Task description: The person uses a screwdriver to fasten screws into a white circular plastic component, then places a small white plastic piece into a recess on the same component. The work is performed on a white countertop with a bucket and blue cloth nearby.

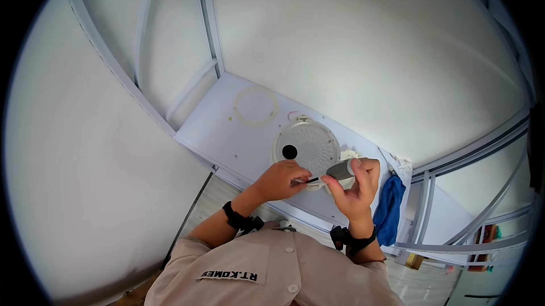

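My right hand (359, 188) is wrapped round the thick grey body of a screwdriver (339, 170), held level with its thin end pointing left. My left hand (284, 180) is closed in a pinch at a short black piece (313, 180) by that thin end. Whether this piece belongs to the screwdriver I cannot tell. Below and beyond both hands lies a round white housing (318, 141) with a ribbed, shiny inner face and small tabs on its rim. A black disc (289, 151) rests on its left part, just past my left hand.
The white table (210, 118) runs against a pale wall. A thin yellowish ring (235, 103) lies at the far left, with a small red wire (292, 115) near the housing. A blue cloth (389, 209) hangs at the right end, by a white crumpled wrap (405, 168). Metal frame posts (211, 22) enclose the table.
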`<move>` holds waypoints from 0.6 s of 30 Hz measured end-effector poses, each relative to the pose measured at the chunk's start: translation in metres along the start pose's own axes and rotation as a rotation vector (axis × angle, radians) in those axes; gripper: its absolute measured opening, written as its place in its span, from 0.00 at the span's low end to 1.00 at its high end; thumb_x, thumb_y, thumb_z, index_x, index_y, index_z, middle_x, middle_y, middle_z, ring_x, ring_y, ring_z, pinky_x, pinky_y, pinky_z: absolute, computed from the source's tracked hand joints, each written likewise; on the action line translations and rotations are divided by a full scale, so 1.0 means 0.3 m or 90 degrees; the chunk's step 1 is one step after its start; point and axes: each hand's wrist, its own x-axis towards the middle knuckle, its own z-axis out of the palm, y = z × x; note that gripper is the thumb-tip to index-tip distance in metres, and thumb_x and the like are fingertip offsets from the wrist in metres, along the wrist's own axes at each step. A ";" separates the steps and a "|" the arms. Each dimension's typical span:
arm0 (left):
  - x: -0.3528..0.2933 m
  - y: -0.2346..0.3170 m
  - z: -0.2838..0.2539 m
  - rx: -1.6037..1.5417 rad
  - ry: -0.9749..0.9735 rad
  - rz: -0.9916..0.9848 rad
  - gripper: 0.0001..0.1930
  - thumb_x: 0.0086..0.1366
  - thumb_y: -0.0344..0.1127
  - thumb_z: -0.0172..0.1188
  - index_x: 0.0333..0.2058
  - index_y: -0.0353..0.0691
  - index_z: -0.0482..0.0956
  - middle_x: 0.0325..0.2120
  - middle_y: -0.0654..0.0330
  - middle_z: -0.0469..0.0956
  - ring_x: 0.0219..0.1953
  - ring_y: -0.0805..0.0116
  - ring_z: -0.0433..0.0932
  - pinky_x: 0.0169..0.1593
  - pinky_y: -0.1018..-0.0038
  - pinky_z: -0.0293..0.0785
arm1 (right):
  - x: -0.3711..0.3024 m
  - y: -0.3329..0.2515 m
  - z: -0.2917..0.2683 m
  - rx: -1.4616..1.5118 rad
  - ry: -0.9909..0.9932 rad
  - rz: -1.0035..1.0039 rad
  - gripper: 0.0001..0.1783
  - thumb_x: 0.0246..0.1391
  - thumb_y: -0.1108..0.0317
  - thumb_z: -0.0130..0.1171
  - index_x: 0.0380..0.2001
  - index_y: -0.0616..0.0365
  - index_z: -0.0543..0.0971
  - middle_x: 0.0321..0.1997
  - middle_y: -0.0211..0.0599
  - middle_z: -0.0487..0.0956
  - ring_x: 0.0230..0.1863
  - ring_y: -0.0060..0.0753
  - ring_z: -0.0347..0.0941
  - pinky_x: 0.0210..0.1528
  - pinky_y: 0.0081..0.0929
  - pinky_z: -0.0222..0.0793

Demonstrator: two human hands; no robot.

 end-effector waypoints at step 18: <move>0.003 0.002 -0.002 -0.007 -0.011 -0.018 0.11 0.58 0.29 0.74 0.40 0.41 0.87 0.33 0.62 0.88 0.39 0.58 0.84 0.43 0.63 0.82 | 0.033 0.002 -0.011 0.075 0.013 0.026 0.32 0.53 0.72 0.79 0.60 0.61 0.78 0.52 0.50 0.79 0.52 0.48 0.79 0.53 0.38 0.76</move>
